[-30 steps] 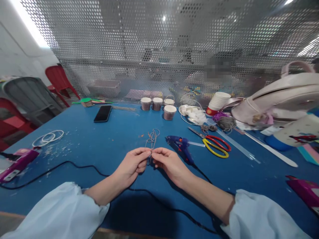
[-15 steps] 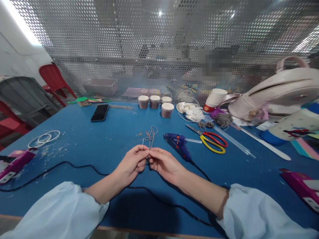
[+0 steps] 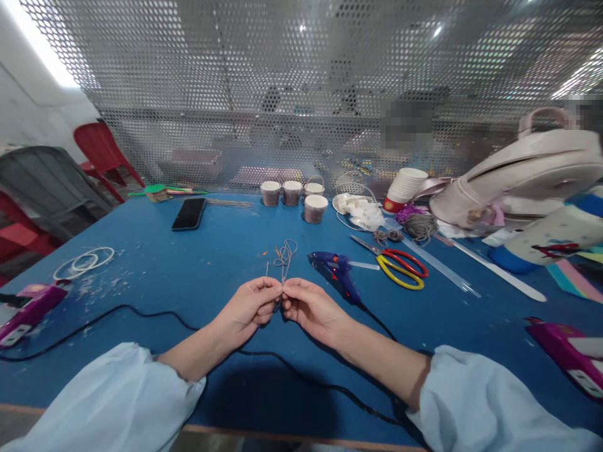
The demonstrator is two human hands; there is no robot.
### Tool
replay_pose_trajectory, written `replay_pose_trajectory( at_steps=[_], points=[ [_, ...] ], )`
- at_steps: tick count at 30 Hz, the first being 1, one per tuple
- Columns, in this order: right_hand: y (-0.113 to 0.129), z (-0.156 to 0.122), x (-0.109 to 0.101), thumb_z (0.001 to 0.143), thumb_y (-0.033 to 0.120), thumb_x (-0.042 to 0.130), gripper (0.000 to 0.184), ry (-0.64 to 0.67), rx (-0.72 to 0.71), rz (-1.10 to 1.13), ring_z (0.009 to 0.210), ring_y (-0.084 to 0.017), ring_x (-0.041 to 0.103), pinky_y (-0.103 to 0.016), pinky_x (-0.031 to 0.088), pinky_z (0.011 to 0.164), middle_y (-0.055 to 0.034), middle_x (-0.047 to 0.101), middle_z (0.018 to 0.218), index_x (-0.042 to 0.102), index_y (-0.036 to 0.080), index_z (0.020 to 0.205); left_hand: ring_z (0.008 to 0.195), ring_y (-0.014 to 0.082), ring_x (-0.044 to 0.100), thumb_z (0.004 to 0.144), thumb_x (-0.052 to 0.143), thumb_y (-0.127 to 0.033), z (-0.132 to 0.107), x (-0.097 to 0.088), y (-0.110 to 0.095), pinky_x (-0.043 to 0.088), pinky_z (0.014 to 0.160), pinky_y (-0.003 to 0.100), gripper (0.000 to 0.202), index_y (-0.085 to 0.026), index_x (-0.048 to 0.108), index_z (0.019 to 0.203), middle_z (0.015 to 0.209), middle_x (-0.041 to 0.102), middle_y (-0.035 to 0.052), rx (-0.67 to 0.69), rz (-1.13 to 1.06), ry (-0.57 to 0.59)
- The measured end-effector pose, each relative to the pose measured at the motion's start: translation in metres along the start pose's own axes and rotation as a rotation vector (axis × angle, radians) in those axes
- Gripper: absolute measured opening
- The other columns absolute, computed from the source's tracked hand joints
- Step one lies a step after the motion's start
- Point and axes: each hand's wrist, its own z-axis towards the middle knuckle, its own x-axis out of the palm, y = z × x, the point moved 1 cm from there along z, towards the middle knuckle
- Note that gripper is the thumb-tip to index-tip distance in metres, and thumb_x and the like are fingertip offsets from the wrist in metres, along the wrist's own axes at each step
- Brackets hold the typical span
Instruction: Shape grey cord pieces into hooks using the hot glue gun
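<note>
My left hand [image 3: 249, 309] and my right hand [image 3: 311, 307] meet fingertip to fingertip above the blue table [image 3: 211, 251]. Both are closed in a pinch on a thin grey-brown cord [image 3: 284, 254] whose looped end rises just beyond the fingers. A short stiff white end sticks up from the left pinch. A blue glue gun [image 3: 336, 271] lies right of my right hand, its black cable [image 3: 141, 311] running under my forearms.
Red-and-yellow scissors [image 3: 400, 267], long clear sticks, several paper cups [image 3: 292, 193], a cup stack, a grey cord bundle [image 3: 418, 226] and a pale bag [image 3: 522, 172] lie to the right. A phone [image 3: 189, 213], white rings [image 3: 85, 260] and a pink tool [image 3: 26, 307] are left. A perforated metal screen stands behind.
The hands stayed pinched together on the cord and shifted slightly. A short white end now stands up from the left pinch. The view drifted a little.
</note>
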Motion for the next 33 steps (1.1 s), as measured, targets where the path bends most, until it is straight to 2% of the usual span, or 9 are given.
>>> replay_pose_trajectory(
  at_steps=[6, 11, 14, 17, 21, 26, 33],
  points=[
    [0.002, -0.001, 0.002, 0.062, 0.021, 0.069, 0.012, 0.003, -0.047, -0.108, 0.047, -0.007, 0.045, -0.021, 0.034, 0.047, 0.0039, 0.051, 0.051, 0.058, 0.015, 0.061, 0.034, -0.0019, 0.026, 0.060, 0.078, -0.027, -0.003, 0.004, -0.001, 0.009, 0.036, 0.015, 0.027, -0.013, 0.056, 0.069, 0.052, 0.053, -0.0034, -0.001, 0.021, -0.004],
    [0.006, -0.002, 0.003, 0.065, 0.017, 0.060, 0.009, -0.058, -0.198, -0.228, 0.048, -0.007, 0.040, -0.022, 0.028, 0.046, 0.0050, 0.050, 0.053, 0.055, 0.016, 0.058, 0.036, 0.0000, 0.025, 0.068, 0.070, -0.028, -0.007, 0.007, -0.003, 0.011, 0.036, 0.016, 0.020, -0.012, 0.060, 0.075, 0.048, 0.040, -0.0074, 0.018, 0.000, 0.001],
    [0.014, -0.004, 0.003, 0.064, 0.014, 0.059, 0.005, -0.117, -0.296, -0.311, 0.050, -0.005, 0.041, -0.021, 0.030, 0.048, 0.0045, 0.056, 0.062, 0.057, 0.016, 0.060, 0.038, 0.0013, 0.028, 0.074, 0.059, -0.027, -0.009, 0.007, -0.007, 0.013, 0.035, 0.017, 0.019, -0.010, 0.063, 0.083, 0.059, 0.044, -0.0040, 0.029, -0.077, -0.039],
    [0.022, -0.006, 0.003, 0.065, 0.014, 0.056, 0.005, -0.115, -0.366, -0.433, 0.053, -0.007, 0.048, -0.022, 0.035, 0.050, 0.0015, 0.063, 0.070, 0.055, 0.017, 0.062, 0.040, 0.0012, 0.029, 0.075, 0.055, -0.025, -0.011, 0.008, -0.010, 0.012, 0.035, 0.018, 0.021, -0.009, 0.064, 0.087, 0.065, 0.042, -0.0037, 0.038, -0.085, -0.069],
    [0.029, -0.006, 0.003, 0.066, 0.018, 0.059, 0.005, -0.119, -0.421, -0.572, 0.051, -0.008, 0.049, -0.022, 0.037, 0.049, 0.0033, 0.059, 0.060, 0.055, 0.017, 0.067, 0.039, 0.0014, 0.026, 0.075, 0.059, -0.027, -0.016, 0.011, -0.012, 0.010, 0.036, 0.017, 0.021, -0.012, 0.061, 0.090, 0.060, 0.037, -0.0068, 0.069, -0.006, -0.050],
    [0.033, -0.004, 0.001, 0.066, 0.023, 0.066, 0.012, -0.112, -0.485, -0.634, 0.054, -0.008, 0.050, -0.022, 0.039, 0.053, 0.0048, 0.057, 0.061, 0.057, 0.017, 0.072, 0.036, 0.0023, 0.024, 0.077, 0.060, -0.029, -0.021, 0.015, -0.011, 0.013, 0.036, 0.017, 0.017, -0.019, 0.052, 0.087, 0.049, 0.038, -0.0101, 0.126, 0.063, -0.011],
    [0.033, -0.004, 0.000, 0.067, 0.023, 0.066, 0.013, -0.146, -0.449, -0.631, 0.052, -0.008, 0.051, -0.023, 0.040, 0.053, 0.0034, 0.059, 0.060, 0.062, 0.015, 0.076, 0.037, 0.0034, 0.025, 0.077, 0.059, -0.030, -0.024, 0.017, -0.013, 0.017, 0.038, 0.017, 0.015, -0.018, 0.050, 0.081, 0.041, 0.038, -0.0102, 0.156, 0.155, -0.034]
  ],
)
